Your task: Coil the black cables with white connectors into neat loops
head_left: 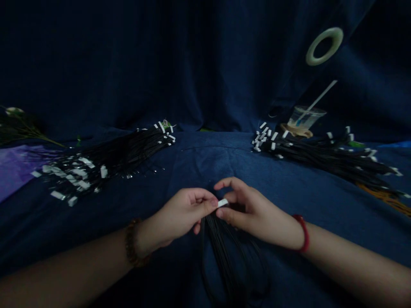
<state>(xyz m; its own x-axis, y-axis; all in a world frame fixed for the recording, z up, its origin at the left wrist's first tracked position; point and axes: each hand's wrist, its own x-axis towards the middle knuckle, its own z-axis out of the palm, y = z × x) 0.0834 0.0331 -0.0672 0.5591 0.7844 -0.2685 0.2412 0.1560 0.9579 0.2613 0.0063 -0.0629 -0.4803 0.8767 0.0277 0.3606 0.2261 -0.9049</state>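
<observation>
Between the fingertips of my left hand [192,209], a small white tag [222,202] is pinched and sticks out to the right. Several thin black cords [220,252] hang in loops beneath that hand; how they join the tag is hidden by my fingers. My right hand [245,205] is close by on the other side, thumb and index finger apart around the tag's free end. Whether the right thumb touches the tag I cannot tell.
Bundles of black cords with white tags lie at left [128,147] and right [321,154]. Behind the right one stands a clear plastic cup [306,117] holding a white stick. A tape roll [324,46] is higher up. Purple sheet [16,169] and orange cords [385,199] flank the sides.
</observation>
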